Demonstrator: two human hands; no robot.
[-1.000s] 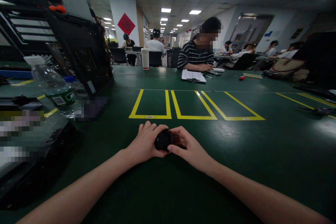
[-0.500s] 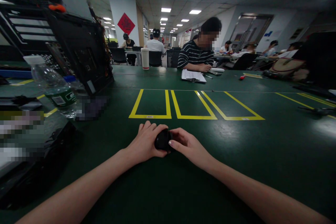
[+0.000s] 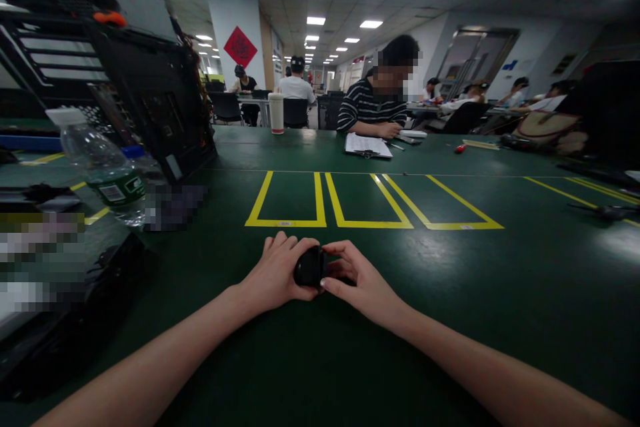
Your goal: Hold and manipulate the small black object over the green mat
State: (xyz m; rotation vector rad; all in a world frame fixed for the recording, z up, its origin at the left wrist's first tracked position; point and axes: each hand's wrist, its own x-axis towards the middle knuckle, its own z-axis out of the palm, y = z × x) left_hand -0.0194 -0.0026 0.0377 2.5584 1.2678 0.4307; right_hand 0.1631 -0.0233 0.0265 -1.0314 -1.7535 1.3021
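A small black rounded object [image 3: 307,267], glossy on top with a thinner edge on its right side, sits between my two hands just in front of the yellow tape. I cannot tell exactly what it is. My left hand [image 3: 283,268] wraps round it from the left, thumb at the near side and fingers over the far side. From the right, my right hand [image 3: 353,277] pinches the object's right edge, its thumb near and its fingertips on the far side. The palms hide part of the object's underside and sides. Both hands are low over the green table [image 3: 320,360].
Yellow tape outlines [image 3: 370,225] mark the table ahead. At left stand a water bottle [image 3: 113,180] and a large black computer case [image 3: 155,93]. Across the table a person in a striped top [image 3: 373,103] sits behind a clipboard [image 3: 369,145]; a white cup [image 3: 276,113] stands nearby.
My right thumb and fingers shifted slightly on the object's right edge, moving up and then back down. My left hand has kept its hold, and the object has stayed in place.
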